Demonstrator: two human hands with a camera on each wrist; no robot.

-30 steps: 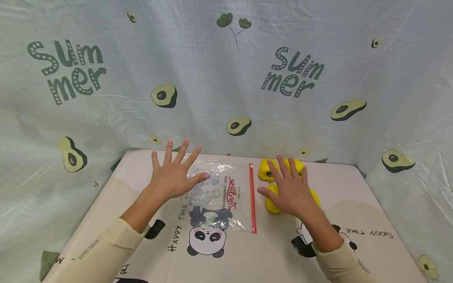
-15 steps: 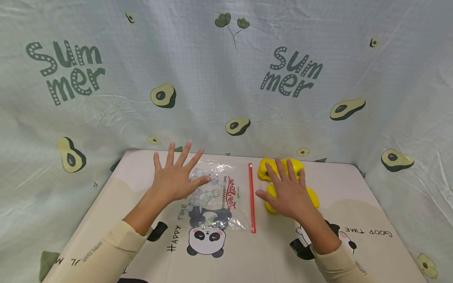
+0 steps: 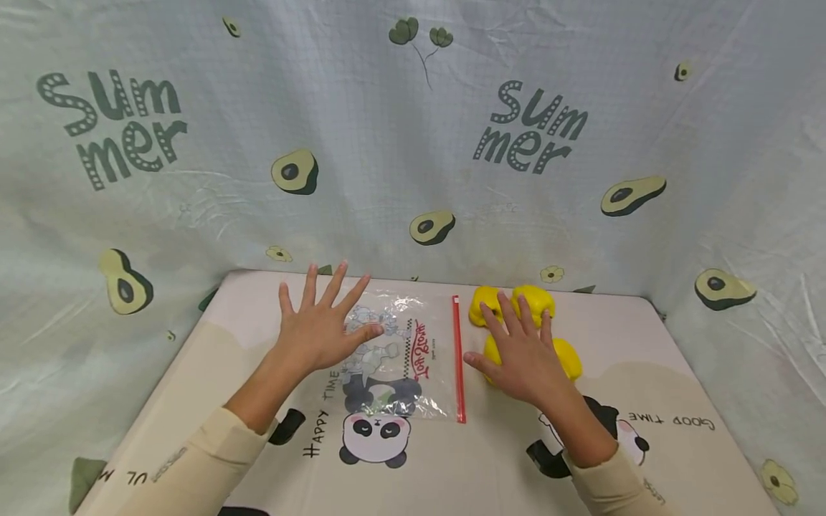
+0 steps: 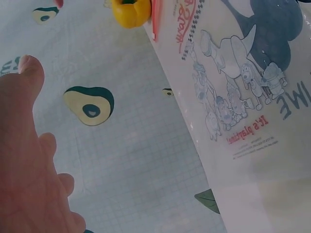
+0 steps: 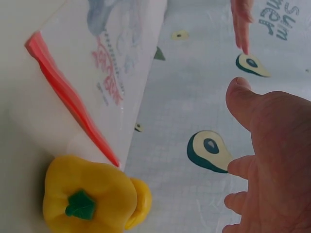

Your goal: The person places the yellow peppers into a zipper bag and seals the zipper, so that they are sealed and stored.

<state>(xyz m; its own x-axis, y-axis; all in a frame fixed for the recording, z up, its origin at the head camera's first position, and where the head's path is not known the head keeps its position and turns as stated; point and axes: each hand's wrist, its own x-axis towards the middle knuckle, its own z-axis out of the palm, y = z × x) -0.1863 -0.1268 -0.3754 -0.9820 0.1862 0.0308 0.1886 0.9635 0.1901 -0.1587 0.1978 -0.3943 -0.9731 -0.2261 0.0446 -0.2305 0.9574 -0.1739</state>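
My left hand (image 3: 319,333) hovers with spread, straight fingers over the left side of a clear plastic zip bag (image 3: 442,326). The bag lies flat, with cartoon figures, red lettering and a red zip strip (image 3: 459,365) along its right edge. To the right, my right hand (image 3: 525,362) is spread above several yellow bell peppers (image 3: 534,301), partly hiding the front ones. Neither hand holds anything. In the right wrist view, a pepper (image 5: 116,187) with a green stem sits beside the zip strip. The left wrist view shows a pepper (image 4: 131,13) past the bag's far corner.
The table is covered by a pale cloth (image 3: 452,473) printed with pandas and words. Behind and at both sides hangs a light curtain (image 3: 361,107) with avocado and "summer" prints, meeting the table's back edge just behind the peppers.
Both hands have sunk slightly, the right one drawing back a little so more of the rear peppers shows. The view has shifted marginally. The bag and peppers stay where they were.
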